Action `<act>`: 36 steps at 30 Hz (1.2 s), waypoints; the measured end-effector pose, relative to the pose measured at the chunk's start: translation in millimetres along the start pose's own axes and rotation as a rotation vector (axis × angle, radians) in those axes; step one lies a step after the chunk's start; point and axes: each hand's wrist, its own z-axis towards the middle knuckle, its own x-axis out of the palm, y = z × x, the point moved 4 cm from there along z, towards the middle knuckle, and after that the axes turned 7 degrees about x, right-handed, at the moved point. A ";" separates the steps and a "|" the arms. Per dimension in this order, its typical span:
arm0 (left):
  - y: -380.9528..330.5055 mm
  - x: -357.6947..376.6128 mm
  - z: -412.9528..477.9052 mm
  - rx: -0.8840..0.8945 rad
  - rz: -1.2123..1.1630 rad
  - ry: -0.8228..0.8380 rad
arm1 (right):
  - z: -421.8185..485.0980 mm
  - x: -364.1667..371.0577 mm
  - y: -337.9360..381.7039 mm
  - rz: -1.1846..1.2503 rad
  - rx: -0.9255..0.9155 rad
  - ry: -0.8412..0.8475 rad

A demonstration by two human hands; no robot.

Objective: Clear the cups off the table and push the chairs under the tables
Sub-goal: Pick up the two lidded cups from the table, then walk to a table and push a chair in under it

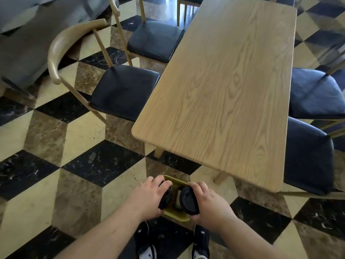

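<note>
Left hand grips one lidded cup; right hand grips another cup; both over a yellow tray near the worktop.

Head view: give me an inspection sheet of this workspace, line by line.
Surface: wooden table, top bare, no cups on it.
Job's things: two cups with black lids, left cup and right cup, in a yellow-green tray held over the floor near the table's end. Near left chair stands pulled out; far left chair only partly under; two right chairs also stick out.
Clutter: nothing seen.
Grips: left hand closed on the left cup and tray side; right hand closed on the right cup and tray side.
Cables: nothing seen.
Surroundings: checkered marble floor; grey sofa at upper left; the person's shoes below.
</note>
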 end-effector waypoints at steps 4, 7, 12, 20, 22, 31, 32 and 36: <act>2.1 10.7 -1.9 -0.018 -0.006 0.058 | 0.0 12.1 -4.3 -0.033 0.045 0.074; 5.0 7.2 -6.0 -0.045 -0.024 0.043 | -1.6 6.0 -6.2 -0.079 0.063 0.087; 14.4 -27.1 -23.8 -0.167 -0.079 -0.105 | 1.5 -42.6 14.1 -0.154 -0.035 -0.004; 53.0 -114.6 -113.2 -0.443 -0.082 -0.366 | 11.1 -136.7 141.4 -0.333 -0.239 -0.153; 68.8 -138.5 -146.8 -0.506 -0.062 -0.406 | 10.2 -151.9 183.7 -0.368 -0.298 -0.178; 177.4 -229.7 -302.8 -0.673 0.007 -0.583 | 30.1 -187.0 380.4 -0.437 -0.504 -0.368; 192.1 -235.5 -320.6 -0.682 0.017 -0.597 | 34.1 -186.2 403.4 -0.432 -0.520 -0.385; 247.5 -250.1 -383.3 -0.740 0.061 -0.634 | 46.7 -179.7 487.6 -0.422 -0.571 -0.429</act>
